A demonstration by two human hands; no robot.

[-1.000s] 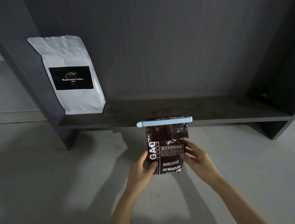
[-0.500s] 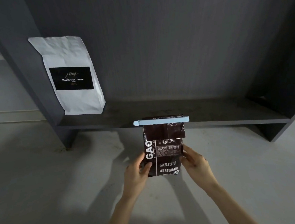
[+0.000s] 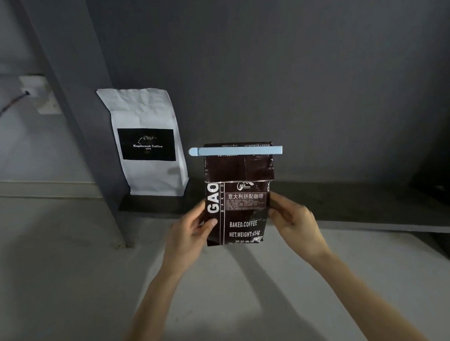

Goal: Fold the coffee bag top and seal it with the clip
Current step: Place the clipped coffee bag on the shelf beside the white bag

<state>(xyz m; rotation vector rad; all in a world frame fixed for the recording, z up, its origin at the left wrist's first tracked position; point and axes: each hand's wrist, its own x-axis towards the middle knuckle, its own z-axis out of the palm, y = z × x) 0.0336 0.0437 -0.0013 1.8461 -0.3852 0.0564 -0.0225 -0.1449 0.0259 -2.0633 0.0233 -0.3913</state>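
Observation:
I hold a dark brown coffee bag upright in the air in front of a low dark shelf. Its top is folded over, and a long pale blue clip is clamped across the fold, sticking out on both sides. My left hand grips the bag's left edge with the thumb on the front. On the opposite edge, my right hand grips at about the same height.
A white coffee bag with a black label stands on the dark shelf board, leaning on its left upright. A dark back panel rises behind. At the far left a wall socket holds a cable. Pale concrete floor lies below.
The view has swung up and to the left, so the white bag now sits nearer the middle. The clipped bag stays held in both hands and appears higher, in front of the shelf's back panel.

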